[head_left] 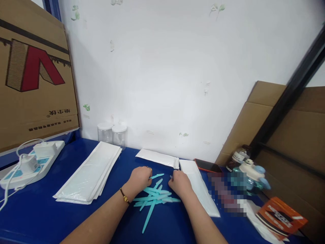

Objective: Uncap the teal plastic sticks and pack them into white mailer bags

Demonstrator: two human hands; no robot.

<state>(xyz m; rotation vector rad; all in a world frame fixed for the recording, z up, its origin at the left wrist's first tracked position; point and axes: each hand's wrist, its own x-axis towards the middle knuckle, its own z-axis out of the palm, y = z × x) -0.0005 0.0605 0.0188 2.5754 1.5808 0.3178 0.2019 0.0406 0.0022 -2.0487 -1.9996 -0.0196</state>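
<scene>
My left hand (141,181) is closed around a turquoise eyebrow razor (159,176), whose slim end sticks out to the right of the fingers. Opposite it, my right hand (179,183) is closed too. A small greyish tip shows at its fingertips, too little to name. Between and below both hands lies a loose pile of turquoise eyebrow razors (149,217), crossing one another on the blue table (127,223). Some have pale, clear-looking caps. A flat white packet (199,189) lies beside my right hand, partly behind it.
A stack of white packets (87,173) lies left, another white packet (157,157) by the wall. Two clear jars (105,134) stand behind. A power strip (48,162) with plugs is far left. Right are a phone (207,165), brown bottle (238,157), teal container (250,178) and orange pouch (280,217).
</scene>
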